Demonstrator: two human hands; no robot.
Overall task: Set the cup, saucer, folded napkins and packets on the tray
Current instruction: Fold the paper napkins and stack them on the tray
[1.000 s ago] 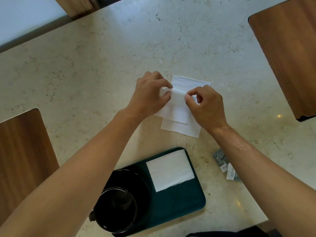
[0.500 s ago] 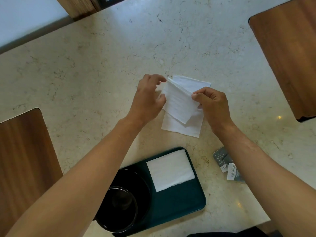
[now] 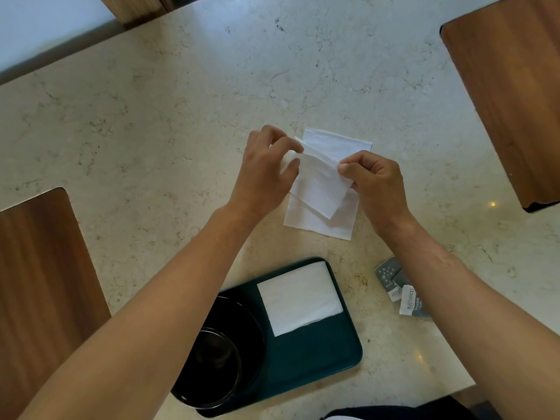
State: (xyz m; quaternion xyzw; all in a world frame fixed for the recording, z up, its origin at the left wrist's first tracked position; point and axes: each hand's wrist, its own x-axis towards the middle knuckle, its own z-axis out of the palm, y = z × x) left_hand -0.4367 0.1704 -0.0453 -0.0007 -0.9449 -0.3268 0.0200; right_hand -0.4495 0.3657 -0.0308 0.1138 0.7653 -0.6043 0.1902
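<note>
Above tray, both hands' fingers pinch white napkin by top corners.

Looking like a café or hotel lounge, judging by a pale marble-patterned tabletop with rounded wooden chair seats tucked in at the left and right edges. Pointing the same way: a dark green serving tray sitting near the front edge, carrying a black saucer with a dark cup and a folded white paper napkin. Lying just beside the tray, small printed sugar-style packets, the single-serve kind, with more loose napkins spread further back on the stone.
</note>
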